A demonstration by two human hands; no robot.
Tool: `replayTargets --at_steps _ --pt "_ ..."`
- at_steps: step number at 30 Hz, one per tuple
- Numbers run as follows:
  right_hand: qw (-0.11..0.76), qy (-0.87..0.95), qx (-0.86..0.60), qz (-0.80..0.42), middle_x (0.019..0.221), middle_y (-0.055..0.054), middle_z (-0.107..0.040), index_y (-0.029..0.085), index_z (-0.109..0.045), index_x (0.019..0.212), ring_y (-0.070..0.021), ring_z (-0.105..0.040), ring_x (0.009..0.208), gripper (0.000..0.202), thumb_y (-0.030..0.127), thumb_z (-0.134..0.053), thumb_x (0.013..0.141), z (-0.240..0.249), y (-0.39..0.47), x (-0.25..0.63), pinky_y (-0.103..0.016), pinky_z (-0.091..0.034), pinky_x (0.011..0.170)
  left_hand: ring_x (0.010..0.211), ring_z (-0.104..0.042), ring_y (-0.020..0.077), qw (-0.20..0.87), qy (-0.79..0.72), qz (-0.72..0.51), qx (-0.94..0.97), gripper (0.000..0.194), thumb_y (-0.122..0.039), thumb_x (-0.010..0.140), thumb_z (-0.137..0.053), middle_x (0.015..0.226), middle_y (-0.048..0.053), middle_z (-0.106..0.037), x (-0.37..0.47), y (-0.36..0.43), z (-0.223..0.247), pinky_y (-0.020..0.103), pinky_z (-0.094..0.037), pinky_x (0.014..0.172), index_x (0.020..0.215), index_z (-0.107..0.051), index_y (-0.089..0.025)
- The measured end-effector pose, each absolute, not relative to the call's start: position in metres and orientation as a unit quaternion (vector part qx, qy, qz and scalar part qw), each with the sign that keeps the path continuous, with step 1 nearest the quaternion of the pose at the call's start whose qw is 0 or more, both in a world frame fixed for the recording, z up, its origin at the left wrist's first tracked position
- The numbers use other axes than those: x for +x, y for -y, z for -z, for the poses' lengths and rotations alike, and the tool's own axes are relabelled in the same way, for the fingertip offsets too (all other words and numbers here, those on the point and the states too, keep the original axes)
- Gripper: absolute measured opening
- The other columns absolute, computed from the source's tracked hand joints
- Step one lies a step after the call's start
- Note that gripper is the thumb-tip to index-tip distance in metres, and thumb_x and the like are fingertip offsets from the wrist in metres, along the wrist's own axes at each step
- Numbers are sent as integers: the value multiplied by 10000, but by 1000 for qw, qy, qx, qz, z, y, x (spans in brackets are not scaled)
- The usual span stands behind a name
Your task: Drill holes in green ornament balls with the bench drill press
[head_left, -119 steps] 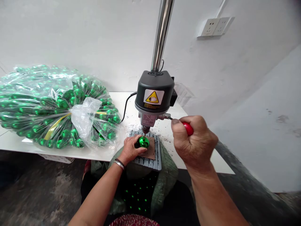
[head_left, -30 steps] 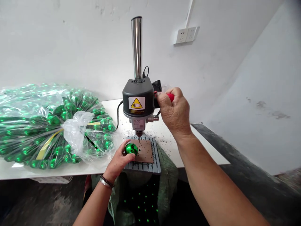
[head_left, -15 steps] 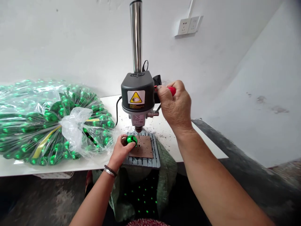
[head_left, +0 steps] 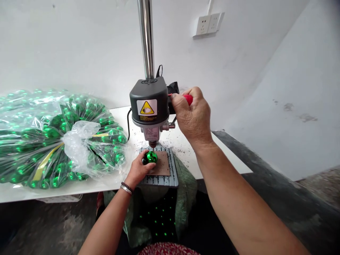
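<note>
A shiny green ball [head_left: 152, 157] is gripped between the thumb and fingers of my left hand [head_left: 139, 167]. It rests over the brown board [head_left: 162, 166] on the grey slotted base [head_left: 173, 177], under the bit of a black drill press [head_left: 149, 101]. From this angle the bit's tip seems to meet the top of the ball; whether it has entered I cannot tell. My right hand [head_left: 193, 115] is wrapped round the red-knobbed lever [head_left: 188, 99] at the machine's right side.
On the left of the white table [head_left: 225, 159] lies a large clear bag [head_left: 82, 141] full of green balls. Dark shavings are scattered round the base. Below the table edge, an open green sack [head_left: 186, 198] holds more green balls. A wall socket [head_left: 208, 24] is behind.
My left hand has moved the green ball rightward, from beside the bit to under it. My right hand stays on the lever. The whole view has shifted slightly.
</note>
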State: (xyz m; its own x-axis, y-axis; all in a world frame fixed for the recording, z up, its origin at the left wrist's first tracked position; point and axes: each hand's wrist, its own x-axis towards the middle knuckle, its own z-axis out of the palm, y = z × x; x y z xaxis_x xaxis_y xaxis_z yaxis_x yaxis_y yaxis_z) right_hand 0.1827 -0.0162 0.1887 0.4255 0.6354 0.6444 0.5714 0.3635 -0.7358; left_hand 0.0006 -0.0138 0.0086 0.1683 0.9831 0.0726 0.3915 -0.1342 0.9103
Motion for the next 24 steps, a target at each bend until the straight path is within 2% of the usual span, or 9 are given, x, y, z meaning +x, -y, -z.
replayTargets --at_steps 3,6,10,15,24 --pt "629 540 -559 -22 718 16 -475 196 -403 785 -69 -452 675 383 564 -476 859 -188 16 183 -236 -393 664 1106 -633 239 358 -508 -362 695 491 -186 672 -726 1108 24 -715 5 14 -12 388 -455 1039 1157 -652 -210" --pt "629 537 -561 -29 727 16 -489 194 -417 789 -68 -456 677 346 524 -495 856 -189 17 182 -236 -394 667 1123 -624 263 331 -494 -345 726 516 -150 641 -740 1149 58 -706 7 12 -9 426 -435 1058 1149 -659 -194" --pt "626 533 -567 -42 691 26 -455 193 -427 775 -59 -431 644 303 473 -510 856 -191 21 180 -232 -389 650 1125 -623 261 361 -496 -367 699 587 -157 627 -772 1191 83 -688 11 12 0 432 -437 1058 1198 -638 -185" --pt "621 537 -570 -23 663 24 -432 203 -436 783 -72 -428 626 308 493 -505 861 -187 25 181 -245 -393 627 1098 -628 244 397 -492 -407 660 529 -231 675 -780 1176 84 -690 14 16 7 404 -464 1024 1185 -650 -175" --pt "642 541 -543 -6 676 14 -481 216 -457 785 -79 -405 605 340 549 -509 827 -169 44 178 -254 -409 608 1166 -604 301 331 -538 -384 674 554 -258 697 -793 1205 96 -714 16 23 4 509 -325 1136 1233 -669 -190"
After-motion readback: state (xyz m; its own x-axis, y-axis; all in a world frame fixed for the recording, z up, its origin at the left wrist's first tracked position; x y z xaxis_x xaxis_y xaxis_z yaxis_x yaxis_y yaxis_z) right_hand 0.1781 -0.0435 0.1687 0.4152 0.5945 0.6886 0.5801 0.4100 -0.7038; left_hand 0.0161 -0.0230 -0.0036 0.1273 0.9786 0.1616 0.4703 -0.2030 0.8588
